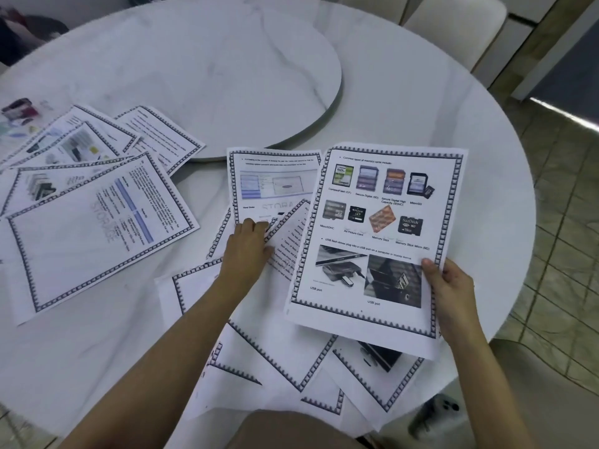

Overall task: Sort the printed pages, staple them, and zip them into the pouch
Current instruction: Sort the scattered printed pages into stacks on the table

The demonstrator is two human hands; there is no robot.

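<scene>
Printed pages (278, 351) with a dark toothed border lie scattered over the near half of a round white table (421, 92). The right hand (453, 293) holds one sheet, the memory-card page (379, 241), lifted above the loose sheets. Its thumb (429, 270) is pressed on top at the lower right edge, beside the USB photo. The other fingers are curled behind the paper and hidden. That sheet faces the camera upright, and its left edge overlaps a tilted text sheet.

The left hand (246, 251) reaches forward to the screenshot page (275, 186), which lies just beside the held sheet, near the rim of the raised turntable (227, 76). Its bent fingertips (256, 225) sit on that sheet's lower edge. I cannot tell whether they pinch the paper or only press on it.

A fanned left pile (97, 228) of more sheets lies well apart on the table's left side. Beyond it at the far left is a small dark and pink thing (19, 108), too blurred to identify. A pale chair (453, 24) stands behind the table.
</scene>
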